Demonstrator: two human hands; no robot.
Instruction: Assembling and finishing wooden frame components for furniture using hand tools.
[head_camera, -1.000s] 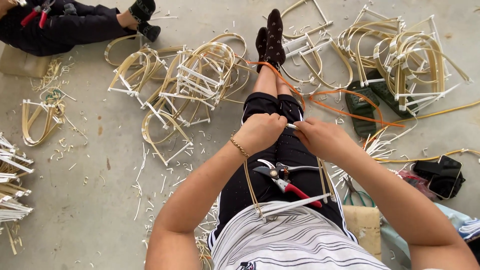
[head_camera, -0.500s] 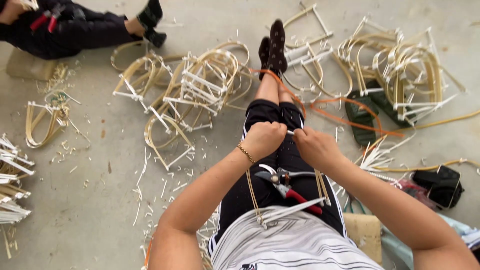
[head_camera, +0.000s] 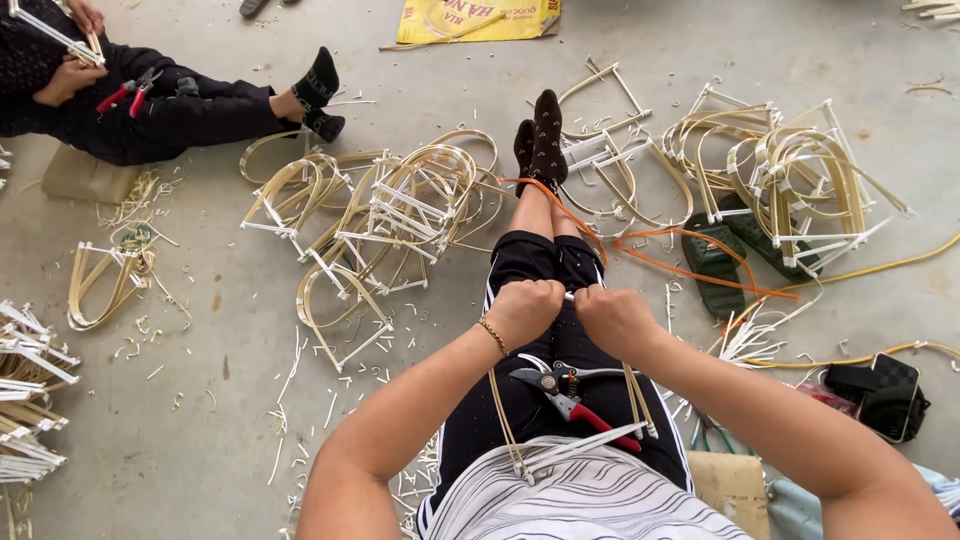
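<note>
1. The concrete floor carries heaps of bent cane frames, well ahead of the outstretched legs.
2. One cane frame lies on the lap, its two long side strips running from the belly up to the fists.
3. Red-handled pruning shears rest between those strips, nearer the right hand.
4. The left hand and right hand are clenched side by side, touching, each grip closed on the frame's far end.

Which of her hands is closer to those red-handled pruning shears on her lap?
Left. The left hand sits almost directly above the pruning shears; the right hand is up and to their right, slightly farther.
</note>
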